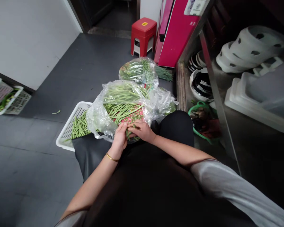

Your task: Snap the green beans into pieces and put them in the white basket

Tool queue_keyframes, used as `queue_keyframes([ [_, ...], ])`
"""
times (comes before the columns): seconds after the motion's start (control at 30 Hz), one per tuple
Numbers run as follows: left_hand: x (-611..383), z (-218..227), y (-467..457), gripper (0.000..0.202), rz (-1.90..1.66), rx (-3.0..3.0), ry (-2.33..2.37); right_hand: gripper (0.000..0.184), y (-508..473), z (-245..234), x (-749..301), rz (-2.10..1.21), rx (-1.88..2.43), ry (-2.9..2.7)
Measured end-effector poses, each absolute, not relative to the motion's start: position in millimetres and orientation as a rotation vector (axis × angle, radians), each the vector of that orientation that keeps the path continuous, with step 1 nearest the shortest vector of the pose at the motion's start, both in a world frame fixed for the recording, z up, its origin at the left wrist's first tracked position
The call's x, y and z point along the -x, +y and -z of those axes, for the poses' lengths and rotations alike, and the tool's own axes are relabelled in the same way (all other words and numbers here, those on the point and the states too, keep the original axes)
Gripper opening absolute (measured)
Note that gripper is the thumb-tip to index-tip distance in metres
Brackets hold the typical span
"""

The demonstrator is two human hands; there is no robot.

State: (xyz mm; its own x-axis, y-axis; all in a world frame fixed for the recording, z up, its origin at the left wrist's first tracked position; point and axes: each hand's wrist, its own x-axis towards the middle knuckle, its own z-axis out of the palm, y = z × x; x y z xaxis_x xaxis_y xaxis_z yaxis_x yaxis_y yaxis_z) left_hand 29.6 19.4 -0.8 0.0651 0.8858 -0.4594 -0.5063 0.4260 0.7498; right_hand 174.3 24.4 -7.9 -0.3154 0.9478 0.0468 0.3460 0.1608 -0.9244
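In the head view, white characters stand on the glossy magenta cabinet (174,47); the first reads 天, the next is unclear. A white sticker (197,7) above them carries a dark emblem and print too small to read. The smooth red plastic stool (144,26) bears a yellow label (144,24), also illegible.

The long, slender green beans (119,108) lie in a wrinkled clear plastic bag (93,118), its mouth turned towards the person, over a red patterned surface (139,112) strewn with small green scraps. At that mouth the two hands almost touch. The left-hand grip (120,137) is narrow, thumb and fingers pinched on green beans; the right-hand grip (144,130) is closed likewise, a green tip showing between its fingers. A thin, rounded gold-coloured bangle (112,157) circles the left wrist.

Just left of the bag, short bean pieces (79,126) heap in a white perforated plastic basket (62,135) on the matt grey floor (49,132). Beyond the bag sits another crinkled clear bag (136,70) of greens, thin dark-green stalks (164,74) beside it.
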Motion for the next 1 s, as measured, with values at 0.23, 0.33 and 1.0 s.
queue_keyframes([
  [0.23,-28,6,13,0.026,-0.797,-0.733,1.193,0.042,40,-7,-199,-0.542,1.497,-2.598],
  [0.33,-19,11,10,0.024,-0.676,-0.912,1.166,0.034,43,-17,-210,-0.609,1.406,-2.851],
  [1.0,21,19,33,0.012,-1.256,-0.283,1.212,0.028,128,27,-74,-0.629,1.352,-2.835],
])
